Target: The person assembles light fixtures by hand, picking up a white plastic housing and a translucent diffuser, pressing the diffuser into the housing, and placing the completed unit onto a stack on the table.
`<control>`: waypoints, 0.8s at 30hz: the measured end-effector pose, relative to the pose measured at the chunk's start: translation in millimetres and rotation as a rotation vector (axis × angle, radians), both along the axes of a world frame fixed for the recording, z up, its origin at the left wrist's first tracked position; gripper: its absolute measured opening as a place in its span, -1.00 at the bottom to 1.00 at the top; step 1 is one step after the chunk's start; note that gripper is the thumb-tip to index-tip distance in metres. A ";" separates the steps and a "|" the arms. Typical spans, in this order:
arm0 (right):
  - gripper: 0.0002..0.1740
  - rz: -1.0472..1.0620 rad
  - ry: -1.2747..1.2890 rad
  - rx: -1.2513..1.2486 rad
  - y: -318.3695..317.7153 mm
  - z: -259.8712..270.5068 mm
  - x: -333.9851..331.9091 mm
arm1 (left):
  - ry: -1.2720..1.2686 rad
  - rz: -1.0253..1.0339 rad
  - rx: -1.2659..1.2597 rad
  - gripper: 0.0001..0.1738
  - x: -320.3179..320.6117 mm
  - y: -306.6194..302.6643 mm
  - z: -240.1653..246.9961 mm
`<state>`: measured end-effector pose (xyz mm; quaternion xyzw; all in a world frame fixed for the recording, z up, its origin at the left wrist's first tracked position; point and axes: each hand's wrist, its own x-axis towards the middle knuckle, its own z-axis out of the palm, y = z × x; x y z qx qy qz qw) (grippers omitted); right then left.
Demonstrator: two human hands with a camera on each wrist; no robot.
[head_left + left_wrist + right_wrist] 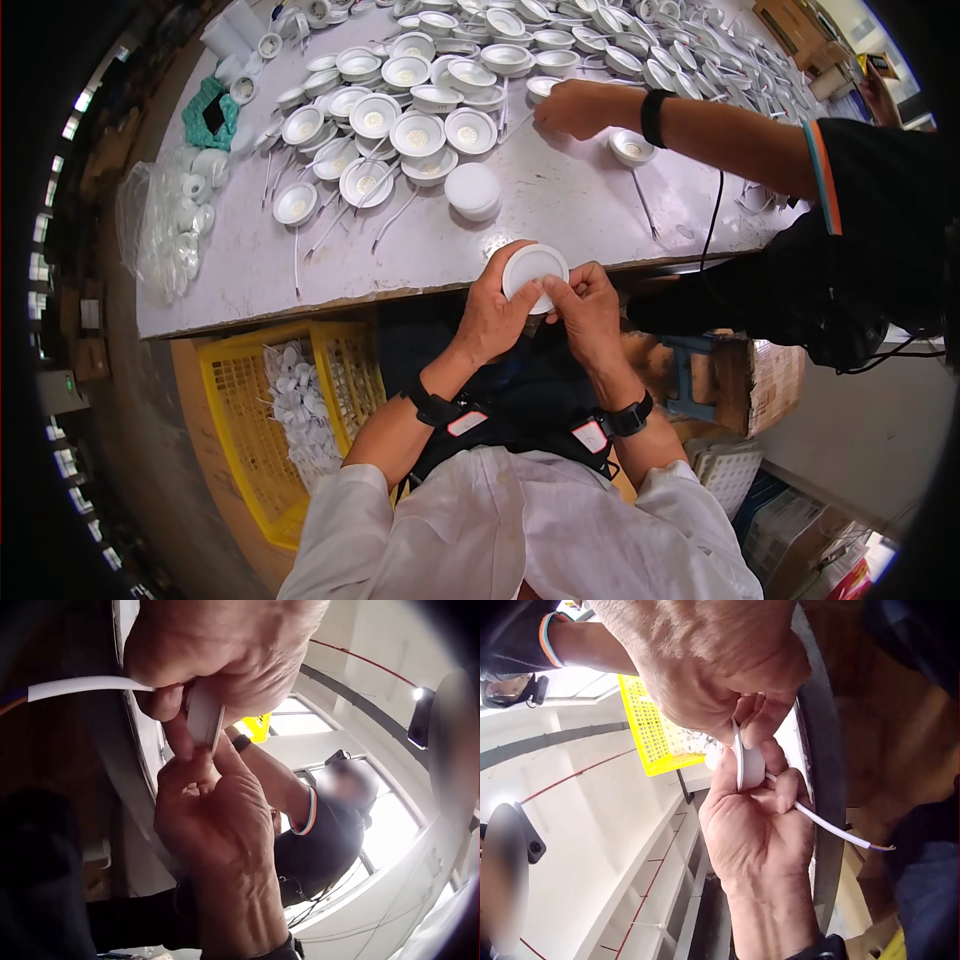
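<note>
Both hands hold one round white LED downlight (535, 268) just in front of the table edge, its flat face turned up in the head view. My left hand (492, 318) grips it from the left, thumb over the face. From the right, my right hand (592, 318) pinches the rim, its thumb also on the face. Edge-on in the right wrist view, the downlight's thin rim (739, 761) shows between the fingers. A white cable (832, 827) with bare wire ends runs out past the left hand's fingers. Nearest on the table stand stacked white discs (472, 192).
Many white downlights (417, 134) with cables cover the table (400, 262). Another person's arm (730, 140) reaches in from the right, near a single downlight (632, 148). Plastic bags (160, 225) lie at the left. A yellow crate (235, 430) with white parts stands below the table.
</note>
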<state>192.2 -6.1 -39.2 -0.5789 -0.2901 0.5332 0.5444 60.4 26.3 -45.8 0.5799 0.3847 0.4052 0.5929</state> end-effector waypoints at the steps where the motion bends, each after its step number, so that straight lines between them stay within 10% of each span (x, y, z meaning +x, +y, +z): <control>1: -0.74 0.005 -0.005 0.001 1.3 -0.7 0.2 | 0.021 -0.001 0.020 -0.55 -2.7 1.7 -0.1; 5: -0.76 -0.009 -0.200 -0.003 15.3 8.1 21.7 | 0.034 0.079 -0.027 -0.51 -43.5 -5.1 7.2; 10: -0.71 -0.324 -1.416 0.301 68.1 -0.4 95.2 | -0.184 0.478 -0.298 -0.40 -165.6 -47.7 -15.3; 19: -0.82 -0.084 -1.551 -0.043 88.6 -18.9 104.3 | 0.432 1.161 -0.690 -0.29 -454.0 -175.2 -179.6; 20: -0.82 -0.087 -1.557 -0.040 82.4 -20.8 102.3 | 0.774 1.008 -0.346 -0.26 -526.8 -213.1 -248.7; 22: -0.83 -0.053 -1.572 0.065 68.8 -25.6 97.0 | 1.330 1.339 -0.289 -0.35 -549.5 -235.8 -293.2; 24: -0.84 -0.038 -1.582 0.108 51.3 -21.5 81.9 | 0.925 1.239 -0.467 -0.43 -514.0 -224.4 -254.5</control>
